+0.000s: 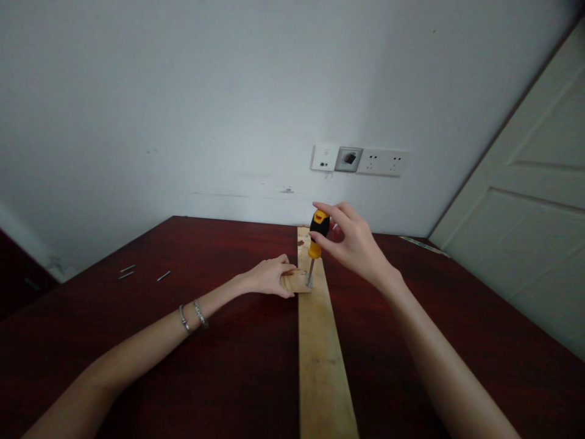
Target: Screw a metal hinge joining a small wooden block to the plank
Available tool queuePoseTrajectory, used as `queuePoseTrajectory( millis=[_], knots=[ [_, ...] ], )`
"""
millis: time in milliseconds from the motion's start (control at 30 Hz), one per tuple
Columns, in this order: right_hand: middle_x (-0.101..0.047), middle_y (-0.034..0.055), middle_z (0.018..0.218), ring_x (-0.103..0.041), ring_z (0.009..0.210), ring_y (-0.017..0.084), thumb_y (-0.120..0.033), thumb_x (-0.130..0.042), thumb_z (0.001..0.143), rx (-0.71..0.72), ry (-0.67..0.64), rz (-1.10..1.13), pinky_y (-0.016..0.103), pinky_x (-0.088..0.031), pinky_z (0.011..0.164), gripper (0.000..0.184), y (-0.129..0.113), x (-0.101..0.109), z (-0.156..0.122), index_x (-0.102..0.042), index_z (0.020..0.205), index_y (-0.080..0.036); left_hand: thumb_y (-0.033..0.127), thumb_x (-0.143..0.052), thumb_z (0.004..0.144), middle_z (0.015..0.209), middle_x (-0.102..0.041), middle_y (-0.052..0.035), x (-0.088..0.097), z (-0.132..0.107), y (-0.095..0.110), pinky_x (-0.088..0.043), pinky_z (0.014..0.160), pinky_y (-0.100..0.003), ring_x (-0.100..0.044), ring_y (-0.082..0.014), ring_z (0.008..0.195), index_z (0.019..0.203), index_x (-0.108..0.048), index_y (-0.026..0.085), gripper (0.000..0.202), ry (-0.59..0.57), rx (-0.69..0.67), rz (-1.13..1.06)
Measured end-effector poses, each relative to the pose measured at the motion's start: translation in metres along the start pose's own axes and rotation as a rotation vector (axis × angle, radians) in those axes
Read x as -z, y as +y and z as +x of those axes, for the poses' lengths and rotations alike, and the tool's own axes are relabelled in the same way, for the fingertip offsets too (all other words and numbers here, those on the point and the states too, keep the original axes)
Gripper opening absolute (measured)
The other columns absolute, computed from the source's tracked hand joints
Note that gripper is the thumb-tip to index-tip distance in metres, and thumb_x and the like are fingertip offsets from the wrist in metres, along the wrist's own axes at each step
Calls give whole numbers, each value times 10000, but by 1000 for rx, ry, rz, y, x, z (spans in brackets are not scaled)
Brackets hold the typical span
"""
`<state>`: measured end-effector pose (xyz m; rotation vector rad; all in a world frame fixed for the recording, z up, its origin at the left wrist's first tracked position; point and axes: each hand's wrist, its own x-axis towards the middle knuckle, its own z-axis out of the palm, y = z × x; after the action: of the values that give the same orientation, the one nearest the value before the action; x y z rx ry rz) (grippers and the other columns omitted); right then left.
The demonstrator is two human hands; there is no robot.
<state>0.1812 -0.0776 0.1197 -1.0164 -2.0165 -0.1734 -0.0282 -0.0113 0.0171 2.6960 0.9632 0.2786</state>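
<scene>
Screwdriver (315,249) in the head view: I see it near upright, tip down, its long axis leaning slightly at the top toward the table's right edge. My right hand (351,238) has its grip closed around the yellow-and-black handle, thumb and fingers on either side. The tip is at the right end of a small wooden block (296,281); I can't make out what it seats in. My left hand (270,275) grips the block's left end. The block lies crosswise on a long plank (321,353), which runs lengthwise from the table's (247,378) far edge, at the wall (228,110), toward me. Three thin metal pieces (163,275) lie near the table's left edge.
</scene>
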Motion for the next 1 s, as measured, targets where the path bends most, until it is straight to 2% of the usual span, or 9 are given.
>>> queuePoseTrajectory(
  millis=[133,233,333,500,633,700,833,900,1000],
  knots=[
    [-541,80,1027,-558,840,187,-267,-540,854,18,-11,18,366,-512,781,491,0,0,0,-449,1335,-223,503,-716,647,1069,-517,-56,0,0,0,-437,774,-296,-565,-211,874,1185,-593,214,622,1,1,-2],
    [-547,75,1011,-564,815,184,-316,-564,851,9,-13,27,372,-517,778,470,2,-1,0,-481,1304,-224,499,-715,649,1067,-517,-60,0,0,-1,-437,768,-294,-564,-210,869,1178,-596,209,616,1,-3,-4],
    [-563,75,1014,-567,826,190,-293,-550,857,0,-27,48,370,-526,760,469,3,-1,0,-467,1313,-220,496,-715,650,1067,-516,-60,-1,0,-1,-437,764,-292,-562,-208,865,1180,-594,208,616,4,-4,-10],
    [-575,97,1123,-568,958,224,-255,-515,862,-20,-42,82,409,-524,798,508,5,-2,0,-407,1358,-233,480,-718,651,1055,-517,-56,0,0,0,-434,768,-289,-557,-208,874,1202,-585,220,623,-3,3,-30],
    [-574,95,1186,-585,884,208,-331,-578,837,-56,-48,102,404,-533,770,516,9,-4,1,-442,1328,-249,487,-723,648,1056,-514,-58,1,0,0,-433,768,-289,-552,-209,881,1186,-594,221,614,-12,10,-32],
    [-580,92,1186,-587,836,196,-318,-579,836,-63,-45,98,408,-529,772,507,11,-5,1,-450,1322,-248,491,-723,647,1062,-512,-61,0,0,-1,-434,772,-292,-550,-211,883,1194,-589,216,628,-10,9,-31],
    [-576,94,1184,-584,932,219,-231,-517,843,-57,-70,123,403,-525,771,551,11,-5,0,-375,1375,-257,484,-727,643,1064,-510,-57,-2,0,-2,-434,771,-290,-552,-206,874,1208,-582,230,636,-9,11,-45],
    [-567,96,1163,-573,970,228,-248,-536,834,-52,-57,110,397,-525,770,563,11,-6,0,-378,1375,-257,478,-729,641,1064,-509,-55,-2,0,-2,-433,771,-289,-553,-203,870,1209,-582,237,635,-12,18,-48],
    [-568,81,1065,-581,826,191,-316,-601,816,-66,-23,67,381,-531,749,525,10,-7,1,-463,1319,-252,476,-730,642,1065,-506,-57,-1,0,-2,-432,770,-290,-553,-204,871,1201,-586,237,625,-8,23,-47]
  ],
)
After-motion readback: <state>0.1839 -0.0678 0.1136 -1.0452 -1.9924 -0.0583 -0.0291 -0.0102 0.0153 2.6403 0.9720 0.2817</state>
